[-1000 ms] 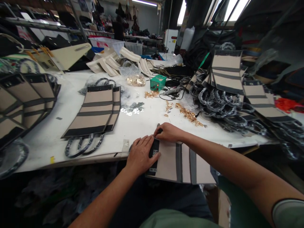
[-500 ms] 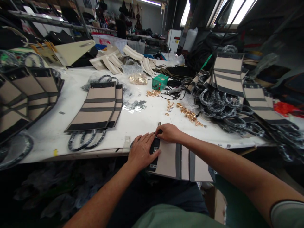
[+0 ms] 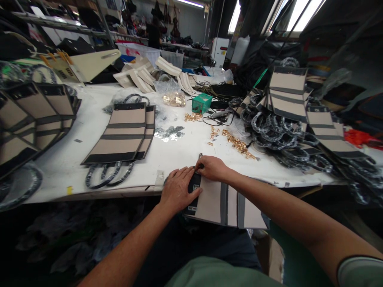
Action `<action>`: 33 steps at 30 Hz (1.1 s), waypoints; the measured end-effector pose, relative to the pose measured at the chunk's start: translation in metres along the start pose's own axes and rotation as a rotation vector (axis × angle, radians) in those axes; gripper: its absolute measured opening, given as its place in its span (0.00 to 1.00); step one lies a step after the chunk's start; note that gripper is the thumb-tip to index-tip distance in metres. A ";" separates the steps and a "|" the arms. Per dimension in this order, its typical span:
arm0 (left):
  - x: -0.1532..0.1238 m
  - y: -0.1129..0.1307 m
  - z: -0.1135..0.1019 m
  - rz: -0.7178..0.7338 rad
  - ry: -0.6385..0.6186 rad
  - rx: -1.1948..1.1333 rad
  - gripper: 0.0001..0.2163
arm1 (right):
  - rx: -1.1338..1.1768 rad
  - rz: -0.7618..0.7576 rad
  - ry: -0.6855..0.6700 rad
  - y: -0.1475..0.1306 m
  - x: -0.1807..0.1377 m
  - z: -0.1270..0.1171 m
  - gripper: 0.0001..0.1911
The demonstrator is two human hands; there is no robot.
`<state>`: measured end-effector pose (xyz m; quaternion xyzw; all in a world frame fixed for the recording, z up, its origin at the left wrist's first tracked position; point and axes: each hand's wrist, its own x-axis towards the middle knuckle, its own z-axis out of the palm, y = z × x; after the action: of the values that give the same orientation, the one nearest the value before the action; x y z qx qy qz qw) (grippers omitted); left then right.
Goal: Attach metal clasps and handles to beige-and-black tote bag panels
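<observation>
Directly at the front edge of the white desk [image 3: 179, 153], a flat bag [image 3: 230, 205] is laid, with its near end hanging over the edge toward the lap. It is made of beige woven cloth crossed by two grey stripes, and its far end is bound with a black band on which a small pale label is seen. The left hand [image 3: 178, 191] is spread flat, palm down, on that black band, with nothing gripped. The right hand [image 3: 213, 168] is clenched around a thin tool [image 3: 200, 156] at the band's upper corner (only the metal tip is shown past the knuckles).

Further back on the desk, two matching striped bags [image 3: 122, 133] are stacked flat, with braided dark handles curled below them. Small gold fittings [image 3: 237, 144] are scattered in a loose line to the right, and dull silver pieces [image 3: 170, 133] are strewn near the middle. A green box [image 3: 201, 103] is set beside black cables. A heap of similar bags [image 3: 275, 123] with glossy wrapped handles is piled at the right, and another group [image 3: 30, 119] is spread at the left.
</observation>
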<state>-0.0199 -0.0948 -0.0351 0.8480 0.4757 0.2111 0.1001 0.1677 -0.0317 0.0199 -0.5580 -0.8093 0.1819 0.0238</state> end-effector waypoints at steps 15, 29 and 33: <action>0.026 0.007 0.001 -0.149 0.107 -0.019 0.08 | 0.094 0.060 0.055 0.009 -0.010 0.010 0.10; 0.034 0.000 0.007 -0.126 0.119 -0.058 0.09 | 0.206 -0.019 0.168 0.026 -0.029 0.025 0.11; 0.042 -0.005 0.005 -0.130 0.061 -0.078 0.06 | 0.510 0.014 0.301 0.020 -0.036 0.003 0.09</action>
<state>-0.0022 -0.0560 -0.0299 0.8039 0.5242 0.2483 0.1318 0.1985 -0.0592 0.0168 -0.5601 -0.7210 0.2949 0.2819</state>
